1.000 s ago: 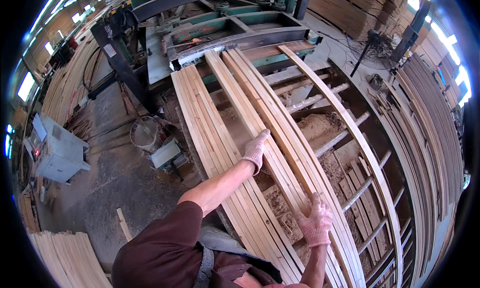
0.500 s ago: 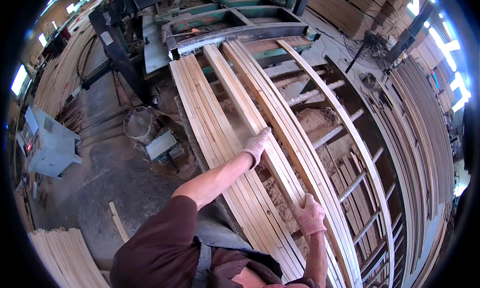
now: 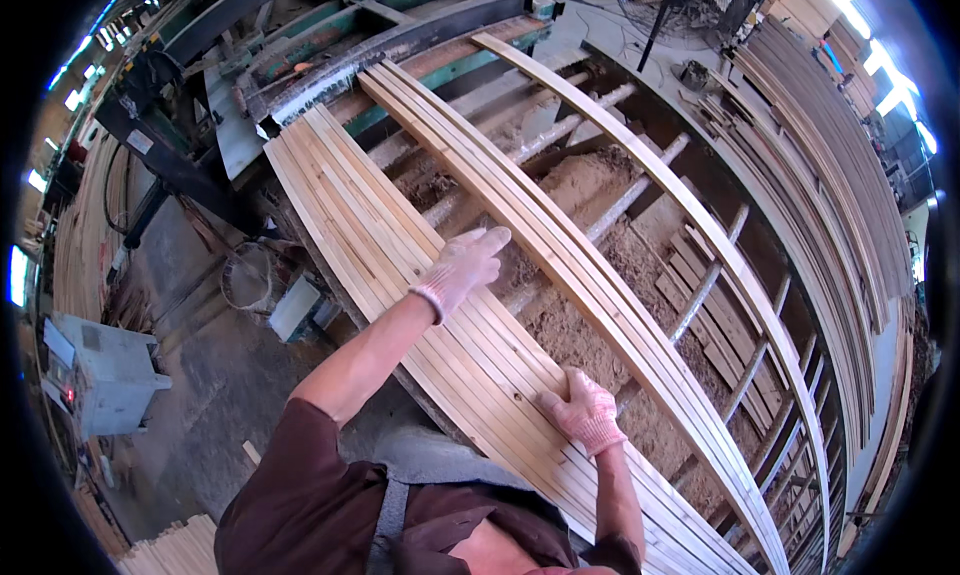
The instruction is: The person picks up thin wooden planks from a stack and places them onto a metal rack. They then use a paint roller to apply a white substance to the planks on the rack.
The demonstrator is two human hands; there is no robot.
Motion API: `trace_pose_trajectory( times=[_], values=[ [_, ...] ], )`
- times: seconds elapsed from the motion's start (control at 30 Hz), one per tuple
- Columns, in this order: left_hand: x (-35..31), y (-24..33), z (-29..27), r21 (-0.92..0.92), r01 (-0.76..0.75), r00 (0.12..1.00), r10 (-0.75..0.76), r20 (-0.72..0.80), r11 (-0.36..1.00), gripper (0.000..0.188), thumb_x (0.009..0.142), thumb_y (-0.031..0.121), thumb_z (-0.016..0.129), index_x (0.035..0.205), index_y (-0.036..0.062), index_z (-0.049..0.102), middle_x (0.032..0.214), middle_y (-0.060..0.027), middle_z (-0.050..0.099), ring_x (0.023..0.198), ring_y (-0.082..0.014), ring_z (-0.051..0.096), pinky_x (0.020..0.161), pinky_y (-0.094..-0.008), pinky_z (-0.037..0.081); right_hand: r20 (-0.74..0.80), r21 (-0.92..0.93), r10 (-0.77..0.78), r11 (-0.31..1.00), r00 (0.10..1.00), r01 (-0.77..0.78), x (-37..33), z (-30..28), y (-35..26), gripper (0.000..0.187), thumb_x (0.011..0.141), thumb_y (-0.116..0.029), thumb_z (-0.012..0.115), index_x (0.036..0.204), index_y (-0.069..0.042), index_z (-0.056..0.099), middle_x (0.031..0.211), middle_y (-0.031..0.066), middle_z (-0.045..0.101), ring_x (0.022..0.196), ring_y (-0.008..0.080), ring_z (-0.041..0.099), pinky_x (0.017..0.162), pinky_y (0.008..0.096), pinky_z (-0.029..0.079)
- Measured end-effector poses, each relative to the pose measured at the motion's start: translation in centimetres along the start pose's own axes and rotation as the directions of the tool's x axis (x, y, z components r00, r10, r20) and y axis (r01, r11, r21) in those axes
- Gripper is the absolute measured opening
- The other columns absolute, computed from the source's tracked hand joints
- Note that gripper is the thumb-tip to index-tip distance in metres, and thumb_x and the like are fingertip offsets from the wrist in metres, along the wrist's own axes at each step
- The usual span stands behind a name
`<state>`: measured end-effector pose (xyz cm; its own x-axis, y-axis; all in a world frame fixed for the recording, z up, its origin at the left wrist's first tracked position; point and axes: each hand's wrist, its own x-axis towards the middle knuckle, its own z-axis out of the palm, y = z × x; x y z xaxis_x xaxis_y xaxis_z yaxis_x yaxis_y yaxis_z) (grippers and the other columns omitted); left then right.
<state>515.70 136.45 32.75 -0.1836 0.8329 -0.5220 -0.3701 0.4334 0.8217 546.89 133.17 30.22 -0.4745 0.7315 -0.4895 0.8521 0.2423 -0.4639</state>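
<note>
Both gloved hands are down on the near stack of wooden slats (image 3: 400,265), the bunch lying side by side along the edge of the roller frame (image 3: 700,295). The left hand (image 3: 462,265) is stretched out flat, fingers together, palm resting on the far edge of that stack. The right hand (image 3: 583,412) sits closer to the body, fingers curled over the outer slat, gripping its edge. Just past the left fingertips runs a second bundle of slats (image 3: 560,265), set apart by a gap showing sawdust (image 3: 590,325) underneath. A single slat (image 3: 700,235) lies further out to the right.
</note>
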Motion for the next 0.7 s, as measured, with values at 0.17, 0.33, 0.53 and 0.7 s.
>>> trace_pose_trajectory(
  times=[0.17, 0.33, 0.53, 0.7],
  values=[
    [8.4, -1.1, 1.4, -0.130, 0.026, 0.982, -0.050, -0.180, 0.991, 0.077, 0.094, 0.052, 0.073, 0.148, 0.0015, 0.052, 0.152, -0.0212, 0.054, 0.140, -0.0412, 0.050, 0.118, -0.0558, 0.039, -0.328, 0.125, -0.117, 0.978, 0.937, 0.166, 2.7, -4.2, 2.5, 0.068, 0.088, -0.053, 0.075, 0.135, -0.005, 0.066, 0.121, 0.0191, 0.073, 0.115, 0.0320, 0.070, 0.101, 0.0426, 0.054],
    [15.2, -3.7, 1.7, -0.341, -0.016, 0.968, -0.070, -0.239, 0.940, 0.076, 0.088, 0.059, 0.077, 0.139, 0.0052, 0.060, 0.140, -0.0157, 0.065, 0.131, -0.0377, 0.059, 0.108, -0.0667, 0.043, -0.526, -0.036, -0.023, 0.999, 0.850, 0.005, 11.9, -11.8, 5.3, 0.059, 0.094, -0.053, 0.069, 0.122, -0.001, 0.071, 0.117, 0.0194, 0.074, 0.111, 0.0324, 0.071, 0.093, 0.0444, 0.055],
    [20.7, -8.4, 0.8, -0.339, -0.245, 0.933, 0.127, -0.335, 0.908, 0.065, 0.090, 0.051, 0.079, 0.128, -0.0005, 0.067, 0.123, -0.0148, 0.072, 0.107, -0.0294, 0.070, 0.093, -0.0449, 0.057, 0.205, 0.237, -0.023, 0.971, 0.978, -0.027, 16.4, -11.5, 6.8, 0.064, 0.096, -0.058, 0.063, 0.116, 0.002, 0.072, 0.100, 0.0085, 0.075, 0.095, 0.0182, 0.066, 0.091, 0.0339, 0.050],
    [15.7, -7.0, 0.7, -0.365, -0.059, 0.959, -0.048, -0.279, 0.929, 0.062, 0.094, 0.054, 0.074, 0.121, -0.0021, 0.070, 0.116, -0.0147, 0.074, 0.105, -0.0270, 0.070, 0.093, -0.0397, 0.055, 0.256, 0.287, -0.074, 0.958, 0.964, -0.002, 14.9, -10.0, 7.7, 0.070, 0.092, -0.061, 0.066, 0.124, 0.001, 0.071, 0.102, 0.0114, 0.076, 0.093, 0.0198, 0.068, 0.089, 0.0357, 0.051]
  ],
)
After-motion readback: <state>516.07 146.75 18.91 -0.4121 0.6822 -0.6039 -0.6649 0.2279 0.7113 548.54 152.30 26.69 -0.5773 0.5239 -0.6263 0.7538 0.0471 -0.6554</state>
